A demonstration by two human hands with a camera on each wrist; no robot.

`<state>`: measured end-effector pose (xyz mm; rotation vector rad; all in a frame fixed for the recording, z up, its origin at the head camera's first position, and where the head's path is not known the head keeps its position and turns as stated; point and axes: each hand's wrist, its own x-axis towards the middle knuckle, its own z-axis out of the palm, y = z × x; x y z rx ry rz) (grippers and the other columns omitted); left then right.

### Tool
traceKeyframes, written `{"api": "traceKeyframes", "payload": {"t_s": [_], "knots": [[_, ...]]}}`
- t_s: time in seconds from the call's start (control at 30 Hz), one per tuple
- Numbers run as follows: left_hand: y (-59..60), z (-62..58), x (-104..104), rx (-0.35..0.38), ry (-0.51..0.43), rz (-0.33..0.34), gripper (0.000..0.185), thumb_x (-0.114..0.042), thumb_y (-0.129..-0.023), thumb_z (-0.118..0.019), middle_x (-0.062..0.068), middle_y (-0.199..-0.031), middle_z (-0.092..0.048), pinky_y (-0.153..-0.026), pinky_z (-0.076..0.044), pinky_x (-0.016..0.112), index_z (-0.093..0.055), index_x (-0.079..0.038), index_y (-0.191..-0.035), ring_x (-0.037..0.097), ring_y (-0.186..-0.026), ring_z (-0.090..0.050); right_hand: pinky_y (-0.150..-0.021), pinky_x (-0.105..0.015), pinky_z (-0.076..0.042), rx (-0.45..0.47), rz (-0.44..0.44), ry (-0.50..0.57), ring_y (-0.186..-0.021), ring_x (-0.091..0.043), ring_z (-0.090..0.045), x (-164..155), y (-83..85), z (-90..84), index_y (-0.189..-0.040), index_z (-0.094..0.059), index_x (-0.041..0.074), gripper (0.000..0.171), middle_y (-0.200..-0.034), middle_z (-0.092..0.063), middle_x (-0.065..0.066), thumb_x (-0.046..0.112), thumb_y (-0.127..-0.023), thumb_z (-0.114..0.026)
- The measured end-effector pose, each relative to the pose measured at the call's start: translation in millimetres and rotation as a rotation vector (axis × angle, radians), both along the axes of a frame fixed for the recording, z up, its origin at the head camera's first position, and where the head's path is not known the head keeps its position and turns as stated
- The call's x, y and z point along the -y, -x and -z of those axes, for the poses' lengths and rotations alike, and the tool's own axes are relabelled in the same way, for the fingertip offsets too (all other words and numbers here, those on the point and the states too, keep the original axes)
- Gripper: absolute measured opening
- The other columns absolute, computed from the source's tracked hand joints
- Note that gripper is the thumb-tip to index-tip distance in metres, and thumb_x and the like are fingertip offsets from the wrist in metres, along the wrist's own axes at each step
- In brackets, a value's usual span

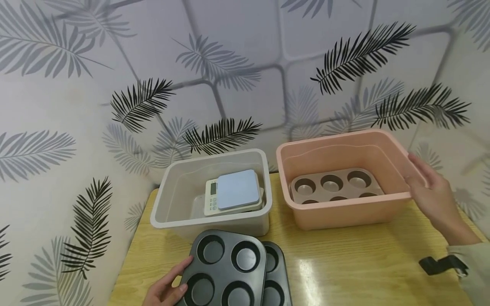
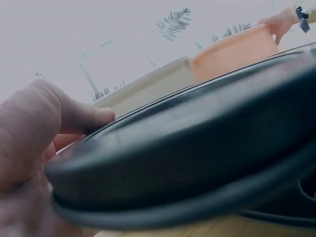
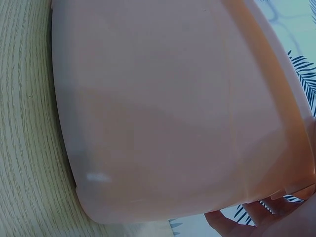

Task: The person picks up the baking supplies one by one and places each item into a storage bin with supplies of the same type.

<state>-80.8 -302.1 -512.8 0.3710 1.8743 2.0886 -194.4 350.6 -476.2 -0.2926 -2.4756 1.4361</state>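
Pink tub (image 1: 383, 146) holds a muffin tin (image 1: 334, 185), right-hand fingers (image 1: 419, 168) straight on its rim.

Head view: soft, even light is falling from above, a small glare spot showing on the table (image 1: 308, 267), edges bowing. Left wrist view: dim, the pan (image 2: 197, 148) blurring at close range. Right wrist view: bright, the tub (image 3: 163, 108) softening.
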Motion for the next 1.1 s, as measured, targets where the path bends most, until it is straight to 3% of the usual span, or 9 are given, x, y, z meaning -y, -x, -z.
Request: {"api": "traceKeyframes", "payload": {"t_s": [0.33, 0.4, 0.47, 0.53, 0.6, 0.7, 0.77, 0.93, 1.1], "knots": [[14.2, -14.2, -18, 0.011, -0.013, 0.137, 0.056, 0.004, -0.113, -0.047, -0.004, -0.131, -0.061, -0.092, -0.066, 0.042, -0.046, -0.011, -0.167, 0.021, -0.113, -0.079, -0.134, -0.066, -0.014, 0.001, 0.001, -0.004, -0.169, -0.04, -0.013, -2, -1.5, -1.4, -0.175, -0.024, 0.035, 0.062, -0.182, -0.017, -0.015, 0.037, -0.115, -0.041], [17.0, -17.4, -23, 0.013, -0.03, 0.166, 0.056, 0.004, -0.113, -0.046, -0.004, -0.133, -0.061, -0.092, -0.066, 0.041, -0.046, -0.011, -0.167, 0.024, -0.111, -0.08, -0.126, -0.053, -0.036, -0.007, 0.002, -0.023, -0.162, -0.031, -0.032, -2, -1.2, -0.6, -0.175, -0.026, 0.033, 0.062, -0.181, -0.02, -0.018, 0.036, -0.115, -0.042], [19.5, -21.0, -27, 0.019, -0.04, 0.193, 0.056, 0.004, -0.113, -0.045, -0.002, -0.134, -0.061, -0.092, -0.066, 0.04, -0.044, -0.011, -0.168, 0.025, -0.111, -0.081, -0.116, -0.036, -0.041, -0.014, 0.007, -0.035, -0.151, -0.015, -0.04, -2, -0.4, 0.9, -0.174, -0.027, 0.033, 0.062, -0.18, -0.023, -0.018, 0.036, -0.115, -0.044], [22.3, -25.0, -31, 0.037, -0.048, 0.219, 0.056, 0.003, -0.114, -0.044, -0.001, -0.136, -0.062, -0.094, -0.066, 0.041, -0.043, -0.012, -0.168, 0.026, -0.113, -0.08, -0.094, -0.026, -0.038, -0.02, 0.01, -0.05, -0.129, -0.009, -0.041, -3, 0.3, 2.3, -0.174, -0.029, 0.034, 0.062, -0.179, -0.026, -0.019, 0.036, -0.114, -0.045], [25.4, -28.5, -35, 0.054, -0.055, 0.249, 0.056, 0.002, -0.114, -0.044, -0.001, -0.141, -0.064, -0.095, -0.065, 0.04, -0.042, -0.013, -0.169, 0.027, -0.116, -0.08, -0.091, -0.024, -0.031, -0.022, 0.013, -0.06, -0.124, -0.005, -0.039, -2, 0.5, 3.6, -0.173, -0.03, 0.035, 0.061, -0.179, -0.028, -0.019, 0.037, -0.114, -0.045], [30.6, -31.9, -41, 0.033, -0.063, 0.293, 0.057, 0.003, -0.114, -0.044, -0.003, -0.151, -0.065, -0.098, -0.064, 0.039, -0.04, -0.009, -0.169, 0.026, -0.12, -0.078, -0.098, -0.028, -0.031, -0.01, 0.016, -0.06, -0.133, -0.012, -0.038, -2, -0.3, 4.0, -0.174, -0.029, 0.034, 0.062, -0.18, -0.027, -0.017, 0.037, -0.114, -0.044], [33.4, -32.4, -46, -0.005, -0.07, 0.319, 0.057, 0.005, -0.113, -0.044, -0.005, -0.158, -0.062, -0.099, -0.064, 0.038, -0.038, -0.004, -0.169, 0.026, -0.122, -0.077, -0.113, -0.036, -0.032, 0.002, 0.014, -0.048, -0.15, -0.016, -0.035, -2, -0.5, 3.8, -0.174, -0.027, 0.033, 0.062, -0.181, -0.023, -0.016, 0.038, -0.115, -0.043], [38.7, -35.7, -61, -0.045, -0.043, 0.35, 0.056, 0.006, -0.113, -0.047, -0.005, -0.162, -0.056, -0.1, -0.064, 0.036, -0.037, 0.001, -0.168, 0.024, -0.125, -0.075, -0.13, -0.072, -0.017, 0.014, 0.003, -0.01, -0.168, -0.042, -0.014, -1, 0.6, 2.0, -0.176, -0.023, 0.027, 0.064, -0.182, -0.016, -0.018, 0.037, -0.115, -0.041], [45.6, -41.9, -76, -0.052, -0.006, 0.376, 0.055, 0.003, -0.113, -0.049, 0.001, -0.153, -0.056, -0.098, -0.065, 0.035, -0.039, 0.0, -0.167, 0.022, -0.122, -0.076, -0.132, -0.074, -0.011, -0.003, 0.0, 0.004, -0.169, -0.045, -0.012, -1, 0.4, 1.7, -0.175, -0.025, 0.025, 0.063, -0.182, -0.017, -0.018, 0.035, -0.115, -0.041]]}}
